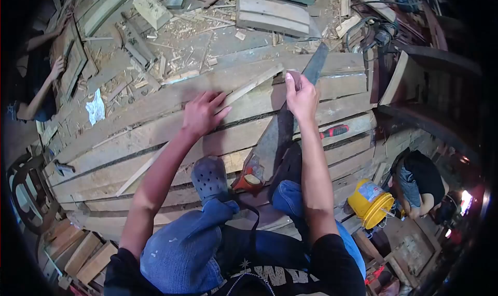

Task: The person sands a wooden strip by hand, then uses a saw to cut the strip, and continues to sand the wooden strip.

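A long thin wood strip (pixel 254 83) lies slantwise over the wide planks (pixel 332 83). My left hand (pixel 203 112) presses on it with the fingers spread. Near the strip's far end, my right hand (pixel 302 94) pinches a small brown piece (pixel 294 78) between thumb and fingers. A handsaw (pixel 267 143) with an orange and red handle lies between my arms, its handle beside my grey clog (pixel 209 176). Behind my right hand, a grey blade (pixel 315 62) points away from me. A red and black handled tool (pixel 334 131) rests on the planks right of my right forearm.
Curved wood blocks (pixel 273 16), offcuts and shavings lie beyond the planks. A yellow bucket (pixel 371 203) stands at the right, near a crouching person (pixel 420 179). Another person's arms (pixel 44 83) hold a wooden frame at the far left. Cables (pixel 371 31) lie at the upper right.
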The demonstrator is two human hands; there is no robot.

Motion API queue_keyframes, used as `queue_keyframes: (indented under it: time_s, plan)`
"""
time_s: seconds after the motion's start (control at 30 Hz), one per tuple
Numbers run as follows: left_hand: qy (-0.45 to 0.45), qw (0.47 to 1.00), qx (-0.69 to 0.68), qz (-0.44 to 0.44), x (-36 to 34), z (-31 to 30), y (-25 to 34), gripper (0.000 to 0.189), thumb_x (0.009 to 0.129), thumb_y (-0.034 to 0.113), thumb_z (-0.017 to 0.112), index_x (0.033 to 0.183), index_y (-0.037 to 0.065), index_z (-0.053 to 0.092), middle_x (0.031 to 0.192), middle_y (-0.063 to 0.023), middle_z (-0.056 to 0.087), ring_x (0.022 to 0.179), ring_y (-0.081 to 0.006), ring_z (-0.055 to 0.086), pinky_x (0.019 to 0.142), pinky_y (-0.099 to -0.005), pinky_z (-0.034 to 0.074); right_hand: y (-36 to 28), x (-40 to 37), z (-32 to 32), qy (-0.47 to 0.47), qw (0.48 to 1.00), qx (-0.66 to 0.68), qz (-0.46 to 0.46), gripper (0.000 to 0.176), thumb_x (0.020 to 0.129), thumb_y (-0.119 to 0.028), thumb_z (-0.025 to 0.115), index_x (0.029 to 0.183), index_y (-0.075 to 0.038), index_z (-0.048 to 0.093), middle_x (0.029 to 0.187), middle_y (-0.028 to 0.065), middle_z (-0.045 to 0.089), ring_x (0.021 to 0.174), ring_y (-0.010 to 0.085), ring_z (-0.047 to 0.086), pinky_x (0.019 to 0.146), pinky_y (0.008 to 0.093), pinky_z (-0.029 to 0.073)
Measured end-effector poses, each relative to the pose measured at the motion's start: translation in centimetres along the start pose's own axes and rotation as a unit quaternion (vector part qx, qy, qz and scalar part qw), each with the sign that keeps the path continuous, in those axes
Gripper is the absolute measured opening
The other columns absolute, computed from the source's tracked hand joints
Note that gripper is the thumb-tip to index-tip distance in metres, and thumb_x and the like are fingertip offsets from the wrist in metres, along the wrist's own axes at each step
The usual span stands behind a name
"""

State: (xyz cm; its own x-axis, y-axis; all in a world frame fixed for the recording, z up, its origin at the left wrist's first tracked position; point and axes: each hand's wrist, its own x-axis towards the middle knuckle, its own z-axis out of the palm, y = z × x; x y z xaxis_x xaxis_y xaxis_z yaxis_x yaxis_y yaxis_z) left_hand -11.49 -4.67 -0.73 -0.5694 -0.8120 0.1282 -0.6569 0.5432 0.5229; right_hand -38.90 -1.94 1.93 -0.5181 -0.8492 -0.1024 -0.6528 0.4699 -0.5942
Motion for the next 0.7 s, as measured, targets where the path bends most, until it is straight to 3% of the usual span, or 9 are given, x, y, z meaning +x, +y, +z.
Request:
queue_keyframes:
  time_s: [0.1,0.13,0.2,0.4,0.57,0.7]
  plan:
    - [-0.038,0.999,0.032,0.010,2.1,1.4,0.7,0.033,0.085,0.040,0.067,0.110,0.018,0.070,0.088,-0.0027,0.060,0.079,-0.0206,0.062,0.058,-0.0353,0.052,0.2,0.3,1.5,0.016,0.999,-0.010,-0.036,0.037,0.090,-0.036,0.061,0.077,-0.002,0.064,0.070,0.0235,0.064,0.067,0.0436,0.063,0.063,0.0514,0.049]
    - [-0.014,0.999,0.029,0.018,2.4,2.0,0.8,0.033,0.085,0.035,0.069,0.113,0.019,0.071,0.086,-0.0040,0.061,0.072,-0.0199,0.061,0.059,-0.0340,0.053,0.3,0.6,1.9,0.021,0.998,-0.027,-0.047,0.037,0.091,-0.035,0.060,0.076,-0.002,0.063,0.068,0.0234,0.063,0.066,0.0436,0.063,0.063,0.0517,0.049]
    - [-0.009,1.000,0.026,0.013,2.6,2.6,0.8,0.033,0.084,0.033,0.070,0.113,0.019,0.071,0.086,-0.0034,0.061,0.073,-0.0192,0.061,0.057,-0.0336,0.052,0.1,0.9,2.6,0.019,0.997,-0.046,-0.058,0.037,0.091,-0.035,0.059,0.076,-0.002,0.062,0.067,0.0234,0.063,0.066,0.0436,0.063,0.062,0.0519,0.049]
    - [-0.001,1.000,0.009,0.029,2.9,2.7,0.6,0.032,0.083,0.028,0.072,0.112,0.017,0.071,0.085,-0.0006,0.061,0.076,-0.0177,0.061,0.052,-0.0330,0.050,-1.0,1.3,3.7,0.022,0.987,-0.095,-0.125,0.025,0.089,-0.022,0.062,0.076,-0.001,0.061,0.066,0.0215,0.063,0.058,0.0401,0.063,0.054,0.0474,0.050]
    - [-0.006,1.000,-0.004,0.027,2.6,2.8,0.4,0.031,0.082,0.027,0.072,0.112,0.016,0.071,0.084,0.0016,0.061,0.075,-0.0170,0.061,0.051,-0.0329,0.050,-1.8,2.6,4.0,0.036,0.983,-0.123,-0.131,0.027,0.090,-0.022,0.061,0.074,-0.001,0.061,0.066,0.0223,0.063,0.058,0.0406,0.063,0.054,0.0475,0.050]
    - [-0.019,1.000,0.006,0.020,2.9,2.8,0.2,0.028,0.087,0.033,0.066,0.108,0.015,0.071,0.089,0.0024,0.061,0.082,-0.0156,0.060,0.058,-0.0317,0.053,-2.0,1.9,3.9,0.015,0.984,-0.144,-0.102,0.026,0.091,-0.021,0.060,0.074,0.000,0.060,0.067,0.0231,0.063,0.059,0.0423,0.064,0.054,0.0492,0.050]
